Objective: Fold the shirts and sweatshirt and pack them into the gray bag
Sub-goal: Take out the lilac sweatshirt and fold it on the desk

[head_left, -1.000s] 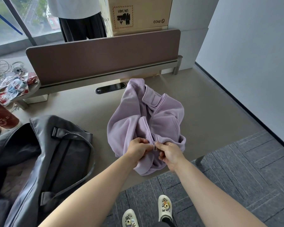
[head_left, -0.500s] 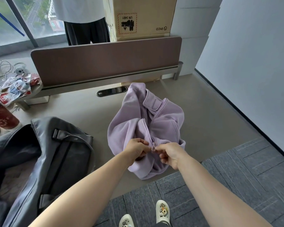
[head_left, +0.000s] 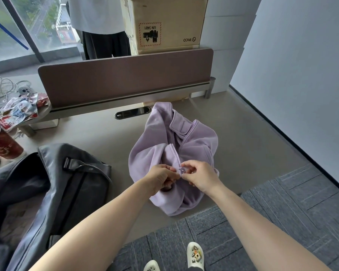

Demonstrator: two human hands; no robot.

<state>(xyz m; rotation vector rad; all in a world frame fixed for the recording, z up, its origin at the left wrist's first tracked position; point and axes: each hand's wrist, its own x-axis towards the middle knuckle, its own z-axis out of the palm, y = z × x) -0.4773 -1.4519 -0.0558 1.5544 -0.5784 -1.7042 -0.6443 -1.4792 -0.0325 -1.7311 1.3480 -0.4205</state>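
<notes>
A lilac zip-up sweatshirt (head_left: 194, 145) lies bunched on the beige desk (head_left: 98, 135), its hem hanging over the front edge. My left hand (head_left: 160, 178) grips the fabric at the bottom of the zipper's left side. My right hand (head_left: 199, 176) pinches the zipper end on the right side, the two hands touching at the zip pull. The gray bag (head_left: 53, 184) lies open at the left of the desk, its strap on top. No other shirts are in sight.
A brown divider panel (head_left: 125, 79) runs along the desk's back, with a cardboard box (head_left: 164, 22) and a standing person (head_left: 100, 26) behind it. Snack wrappers (head_left: 18, 112), cables and a red cup (head_left: 2, 145) sit far left. A wall is at right.
My hands stay at the bottom of the zipper, with the right fingers shifted slightly up onto the pull. The camera has tilted up a little.
</notes>
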